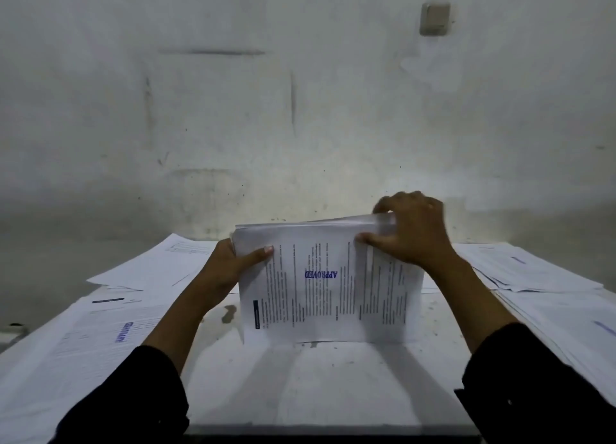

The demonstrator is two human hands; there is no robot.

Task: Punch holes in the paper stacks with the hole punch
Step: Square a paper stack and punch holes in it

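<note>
The paper stack (320,283) stands on edge at the centre of the desk (300,383), its lower edge resting on the desk surface and its printed face turned toward the camera. A blue "APPROVED" stamp (320,274) appears upside down near the middle of the front sheet.

The left hand (230,267) grips the stack's upper left edge, thumb on the front sheet and fingers closed behind it. The right hand (411,233) grips the upper right corner, thumb pressed on the front and fingers curled over the top edge; the corner sheets there are slightly fanned and blurred. Both forearms wear dark sleeves (133,400).

Loose printed sheets (100,337) cover the left side of the desk, one bearing a blue stamp. Further sheets (550,293) lie stacked on the right side. A stained white wall (300,94) rises behind the desk, with a switch plate (434,19) at upper right.
</note>
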